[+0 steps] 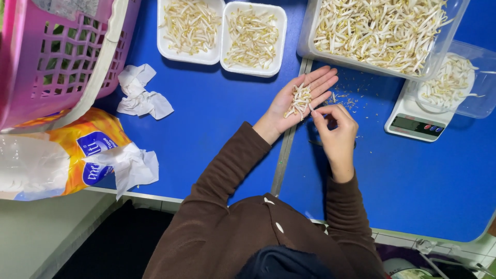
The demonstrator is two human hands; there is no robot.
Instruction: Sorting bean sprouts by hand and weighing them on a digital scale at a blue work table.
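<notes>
My left hand (pixel 298 99) lies palm up over the blue table (pixel 206 134), fingers spread, with a small pile of pale bean sprouts (pixel 300 100) resting in the palm. My right hand (pixel 337 130) is just to its right, fingers curled, with the fingertips pinched at the edge of that pile. Whether a sprout is between those fingertips cannot be told. Both arms wear brown sleeves.
Two white foam trays (pixel 191 55) (pixel 278 57) of sprouts sit at the back. A large clear tub (pixel 444 44) of sprouts stands back right, beside a clear container (pixel 483 77) on a white scale (pixel 413 123). A pink basket (pixel 62 67), crumpled tissue (pixel 139 95) and tissue pack (pixel 77 155) lie left.
</notes>
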